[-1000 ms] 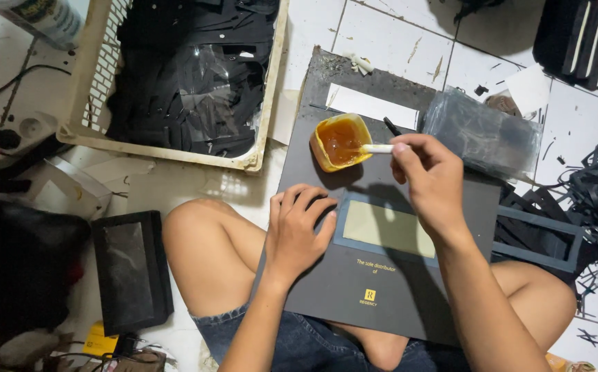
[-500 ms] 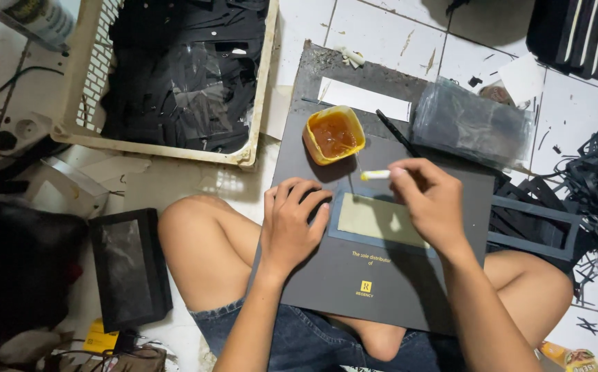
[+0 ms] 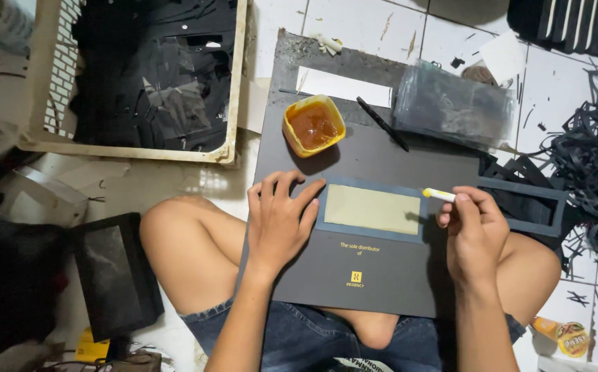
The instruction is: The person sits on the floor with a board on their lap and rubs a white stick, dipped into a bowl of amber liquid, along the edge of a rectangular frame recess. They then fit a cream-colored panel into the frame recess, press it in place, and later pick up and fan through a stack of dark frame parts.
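A large dark grey card sheet [image 3: 382,269] lies across the seated person's bare knees, reaching up onto the tiled floor [image 3: 361,24] at 12 o'clock. Near its middle sits a rectangular window [image 3: 371,209], a pale olive panel framed by a blue-grey border, with small gold print below it. At 10 o'clock from the sheet stands a cream plastic basket [image 3: 237,89] filled with black scraps. A clear plastic bag [image 3: 454,103] rests at the sheet's 1 o'clock corner, and a second blue-grey frame [image 3: 523,207] lies at 3 o'clock, just beside the right hand. A small yellow cup [image 3: 313,126] of amber glue stands on the sheet at 11 o'clock from the window, with a black pen [image 3: 382,122] near it.

The left hand [image 3: 280,220] lies flat, palm down, fingers spread, pressing the sheet, its fingertips touching the window's left border. The right hand [image 3: 475,231] is curled, thumb and fingers pinched around a thin white stick [image 3: 439,195], whose yellowish tip points toward 9 o'clock at the window's upper right corner.
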